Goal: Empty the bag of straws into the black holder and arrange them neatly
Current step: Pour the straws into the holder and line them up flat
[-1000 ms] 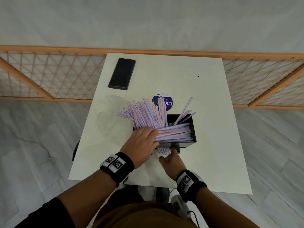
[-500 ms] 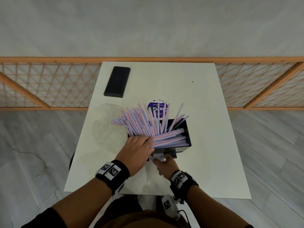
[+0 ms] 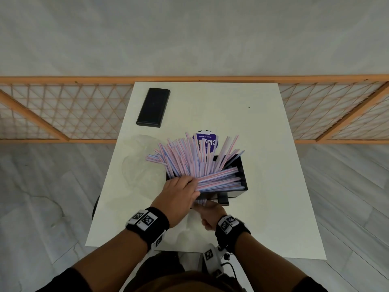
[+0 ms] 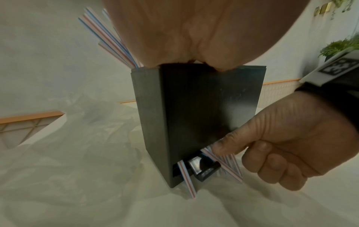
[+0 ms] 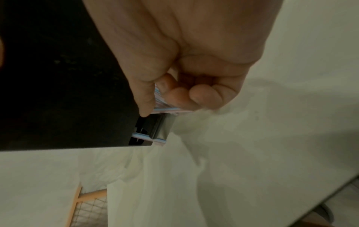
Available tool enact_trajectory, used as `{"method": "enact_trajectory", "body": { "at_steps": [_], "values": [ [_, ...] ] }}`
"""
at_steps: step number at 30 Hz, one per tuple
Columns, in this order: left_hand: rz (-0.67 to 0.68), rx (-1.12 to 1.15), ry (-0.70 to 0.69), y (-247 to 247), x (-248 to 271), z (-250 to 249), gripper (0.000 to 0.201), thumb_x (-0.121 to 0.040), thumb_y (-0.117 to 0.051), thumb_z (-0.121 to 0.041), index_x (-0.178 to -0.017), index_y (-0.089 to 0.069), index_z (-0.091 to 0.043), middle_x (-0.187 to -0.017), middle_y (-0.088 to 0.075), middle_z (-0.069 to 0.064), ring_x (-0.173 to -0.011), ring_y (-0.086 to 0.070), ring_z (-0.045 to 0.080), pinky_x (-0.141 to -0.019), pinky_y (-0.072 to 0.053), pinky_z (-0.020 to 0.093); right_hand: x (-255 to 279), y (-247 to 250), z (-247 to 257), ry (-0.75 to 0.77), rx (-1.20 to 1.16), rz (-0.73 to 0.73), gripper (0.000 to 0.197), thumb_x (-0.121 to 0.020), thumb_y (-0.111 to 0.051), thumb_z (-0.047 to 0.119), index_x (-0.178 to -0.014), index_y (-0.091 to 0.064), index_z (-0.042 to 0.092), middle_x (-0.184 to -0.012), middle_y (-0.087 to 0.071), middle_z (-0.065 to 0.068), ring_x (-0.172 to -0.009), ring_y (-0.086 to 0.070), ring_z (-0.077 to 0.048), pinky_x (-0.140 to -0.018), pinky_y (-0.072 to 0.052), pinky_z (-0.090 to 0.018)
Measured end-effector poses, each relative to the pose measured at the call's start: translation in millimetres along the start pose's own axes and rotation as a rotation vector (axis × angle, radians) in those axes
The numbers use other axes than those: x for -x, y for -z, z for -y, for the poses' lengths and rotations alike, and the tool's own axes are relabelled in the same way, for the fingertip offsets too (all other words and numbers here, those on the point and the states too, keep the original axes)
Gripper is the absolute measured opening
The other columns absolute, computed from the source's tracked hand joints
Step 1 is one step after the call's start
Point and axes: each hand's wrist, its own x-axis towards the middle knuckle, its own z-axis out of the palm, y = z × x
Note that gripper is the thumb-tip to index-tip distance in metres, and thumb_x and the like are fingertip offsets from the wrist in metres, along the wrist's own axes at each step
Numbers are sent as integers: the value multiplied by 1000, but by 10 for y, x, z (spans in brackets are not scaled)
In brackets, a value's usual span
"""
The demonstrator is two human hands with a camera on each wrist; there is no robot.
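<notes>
The black holder (image 3: 233, 182) stands mid-table, with pink-and-blue striped straws (image 3: 189, 161) fanning out of its top to the left and back. My left hand (image 3: 179, 192) lies over the straws at the holder's near left corner, its palm (image 4: 194, 30) resting on the rim. My right hand (image 3: 208, 210) is at the foot of the holder's front (image 4: 194, 115). Its thumb and curled fingers (image 5: 174, 96) pinch several straw ends (image 4: 225, 161) sticking out of the bottom slot. One more straw (image 4: 187, 178) pokes out beside the slot's black lever (image 5: 155, 127). The clear bag (image 3: 139, 165) lies crumpled to the left.
A black phone (image 3: 153, 107) lies at the table's far left. A round purple-labelled item (image 3: 205, 141) sits just behind the straws. The white table (image 3: 273, 207) ends close to my body, and a wooden lattice rail (image 3: 63, 112) runs behind it.
My right hand has gone from pointing at the holder's base to curling up and pinching the straw ends there. The left hand has stayed on the straws, and the fan has shifted slightly.
</notes>
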Motion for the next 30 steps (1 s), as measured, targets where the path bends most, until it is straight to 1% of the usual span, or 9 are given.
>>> {"method": "enact_trajectory", "body": {
  "at_steps": [3, 7, 10, 11, 13, 16, 20, 27, 30],
  "values": [
    [13, 7, 11, 13, -3, -5, 53, -105, -27, -44, -138, -57, -15, -125, -60, 1, -105, -58, 24, -95, -50, 39, -6, -75, 22, -17, 8, -3, 30, -85, -77, 39, -85, -56, 17, -50, -47, -1, -39, -42, -17, -45, -31, -21],
    [38, 0, 24, 29, -9, -11, 54, -105, -25, -45, -139, -56, -16, -125, -59, 0, -107, -57, 23, -95, -48, 38, 10, -102, 57, 34, 98, -51, 30, -90, -67, 45, -77, -57, 19, -56, -53, -1, -44, -46, -17, -49, -35, -22],
    [27, -7, 21, 25, -7, -13, 52, -105, -26, -44, -137, -57, -16, -124, -59, 0, -106, -57, 23, -94, -49, 38, -4, -127, 8, 138, 287, -106, 48, -83, -59, 64, -94, -70, 20, -93, -73, -5, -84, -70, -26, -73, -49, -29],
    [21, -9, 18, 25, -4, -13, 52, -105, -28, -44, -137, -57, -16, -124, -59, 0, -106, -57, 22, -94, -49, 38, 16, -137, 1, 149, 365, -133, 51, -89, -54, 64, -104, -71, 18, -105, -74, -8, -98, -70, -28, -80, -49, -31],
    [14, -6, 17, 22, -4, -6, 51, -105, -29, -44, -136, -58, -16, -123, -60, 0, -106, -57, 22, -94, -50, 38, 73, -130, -9, 198, 587, -194, 52, -102, -39, 57, -119, -66, 17, -121, -70, -9, -111, -66, -29, -89, -47, -32],
    [34, 11, 24, 19, -12, -4, 53, -105, -28, -45, -137, -58, -16, -124, -60, 0, -107, -57, 23, -95, -49, 38, 116, -88, -46, 222, 794, -265, 51, -106, -27, 51, -123, -61, 18, -126, -67, -7, -114, -64, -27, -93, -48, -34],
    [36, 18, 28, 20, -15, -5, 52, -104, -28, -44, -136, -58, -16, -124, -61, 1, -106, -58, 23, -94, -50, 39, 115, 1, -77, 206, 877, -257, 46, -107, -29, 45, -122, -61, 16, -127, -67, -6, -115, -64, -25, -95, -49, -34],
    [88, 6, 37, 30, -23, -9, 57, -105, -21, -47, -143, -52, -18, -129, -58, -1, -112, -55, 21, -100, -46, 37, 154, 196, -282, 182, 1134, -64, 37, -107, -31, 19, -129, -57, 3, -136, -56, -13, -125, -57, -30, -103, -48, -38],
    [70, 13, 30, 26, -16, -2, 56, -105, -23, -47, -141, -54, -17, -126, -59, -1, -110, -57, 21, -98, -48, 38, 209, 338, -459, 176, 1271, 30, 36, -103, -35, 15, -127, -58, 0, -135, -56, -18, -123, -58, -35, -100, -50, -41]
  ]
}}
